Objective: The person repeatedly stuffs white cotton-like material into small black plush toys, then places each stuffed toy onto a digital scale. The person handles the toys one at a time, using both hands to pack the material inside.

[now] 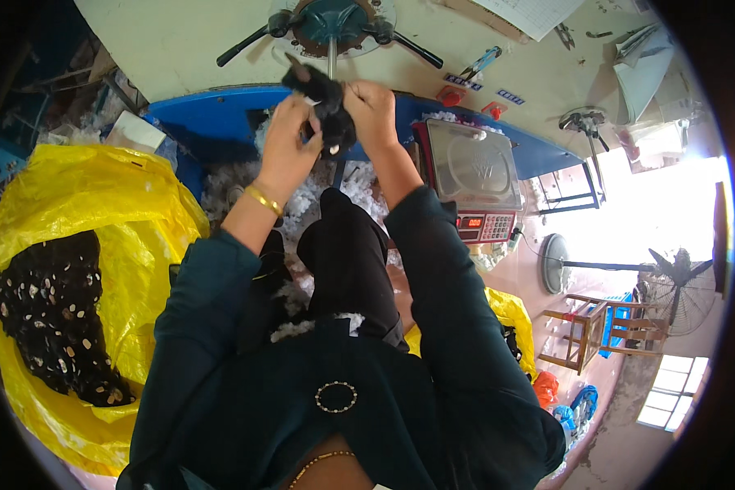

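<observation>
A small black plush toy point(331, 106) with an upright ear hangs at the front of the cream machine panel, just below a thin metal tube point(332, 57). My left hand point(290, 139) is closed on its left side, with a bit of white showing near the fingers. Gripping the toy's upper right side is my right hand point(373, 114), its fingers curled in. Whether the tube's end sits inside the toy is hidden. Two black-handled levers point(249, 45) flank the round fitting behind the tube.
An open yellow bag point(159, 216) of black plush pieces point(57, 318) stands at my left. On my right are a red-framed scale point(474, 167), red buttons point(451, 95) and blue-handled snips point(482, 63). White fluff point(302, 208) covers the floor below; a wooden stool point(576, 331) stands farther right.
</observation>
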A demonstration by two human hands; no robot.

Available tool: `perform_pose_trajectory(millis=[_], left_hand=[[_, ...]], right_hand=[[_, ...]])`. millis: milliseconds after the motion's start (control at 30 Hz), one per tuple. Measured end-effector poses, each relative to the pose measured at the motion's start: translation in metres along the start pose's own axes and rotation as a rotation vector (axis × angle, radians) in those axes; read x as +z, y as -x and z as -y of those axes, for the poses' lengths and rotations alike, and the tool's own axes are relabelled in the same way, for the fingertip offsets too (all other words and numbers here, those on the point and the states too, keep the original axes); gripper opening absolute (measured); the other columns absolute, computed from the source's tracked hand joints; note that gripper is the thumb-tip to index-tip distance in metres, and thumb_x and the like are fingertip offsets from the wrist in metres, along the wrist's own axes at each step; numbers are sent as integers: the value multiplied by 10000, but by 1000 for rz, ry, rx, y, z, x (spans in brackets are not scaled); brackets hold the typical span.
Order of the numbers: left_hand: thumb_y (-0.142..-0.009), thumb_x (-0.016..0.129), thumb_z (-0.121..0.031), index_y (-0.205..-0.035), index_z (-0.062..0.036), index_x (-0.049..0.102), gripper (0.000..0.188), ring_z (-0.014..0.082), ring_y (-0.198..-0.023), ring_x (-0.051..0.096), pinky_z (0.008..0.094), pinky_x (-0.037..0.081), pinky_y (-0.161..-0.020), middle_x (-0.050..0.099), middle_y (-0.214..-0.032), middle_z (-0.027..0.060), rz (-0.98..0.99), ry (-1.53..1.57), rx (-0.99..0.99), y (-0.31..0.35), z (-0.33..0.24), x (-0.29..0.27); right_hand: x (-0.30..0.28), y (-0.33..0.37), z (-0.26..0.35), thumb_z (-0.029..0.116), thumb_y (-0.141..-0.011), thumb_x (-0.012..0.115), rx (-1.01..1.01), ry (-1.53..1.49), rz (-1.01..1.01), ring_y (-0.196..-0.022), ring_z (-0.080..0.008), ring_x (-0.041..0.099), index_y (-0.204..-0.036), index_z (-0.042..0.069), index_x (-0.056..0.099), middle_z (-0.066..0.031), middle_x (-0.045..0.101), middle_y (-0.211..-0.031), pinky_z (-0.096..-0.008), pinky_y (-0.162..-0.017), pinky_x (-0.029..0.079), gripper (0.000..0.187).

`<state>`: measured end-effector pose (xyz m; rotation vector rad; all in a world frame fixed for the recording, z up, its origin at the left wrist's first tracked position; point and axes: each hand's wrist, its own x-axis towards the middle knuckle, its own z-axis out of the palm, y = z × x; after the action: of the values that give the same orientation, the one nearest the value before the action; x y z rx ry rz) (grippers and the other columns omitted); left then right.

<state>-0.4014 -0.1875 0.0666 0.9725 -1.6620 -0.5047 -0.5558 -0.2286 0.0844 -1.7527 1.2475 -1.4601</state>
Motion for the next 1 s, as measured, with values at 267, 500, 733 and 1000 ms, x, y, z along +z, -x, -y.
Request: perform_pose_trajectory(millis=[267, 500, 733, 1000], left_hand=[[-765, 744, 9, -1140, -41, 586, 410, 89, -942, 582, 245, 495, -805, 639, -1051, 12, 152, 753, -566, 6, -27, -25], [-741, 724, 34, -1035, -59, 549, 355, 93, -847, 517, 238, 480, -751, 543, -839, -15, 94, 939, -637, 35, -7, -34], [-942, 553, -81, -1208, -76, 412, 301, 164, -786, 624, 260, 523, -584, 556, -1054, 77, 194, 1087, -638, 37, -28, -12], [-961, 519, -100, -1373, -99, 318, 458, 124, -818, 576, 234, 496, -690, 531, -1031, 40, 19, 940, -654, 49, -7, -9]], right_hand=[[9, 11, 45, 74, -760, 625, 36, -10, -124, -520, -104, 247, -589, -31, 391, -129, 246, -554, -351, -440, 260, 308], [-3, 47, 36, -3, -832, 593, 76, -247, -29, -572, -44, 247, -558, 44, 330, 37, 258, -573, -283, -473, 220, 383], [-46, 45, 3, 173, -831, 708, 258, -382, 132, -748, -73, 474, -851, 24, 577, 15, 541, -789, -238, -655, 389, 199], [10, 67, 72, 385, -691, 800, -171, 569, 120, -1075, -380, 538, -1351, 36, 372, -209, 562, -1146, -432, -902, 456, 860]])
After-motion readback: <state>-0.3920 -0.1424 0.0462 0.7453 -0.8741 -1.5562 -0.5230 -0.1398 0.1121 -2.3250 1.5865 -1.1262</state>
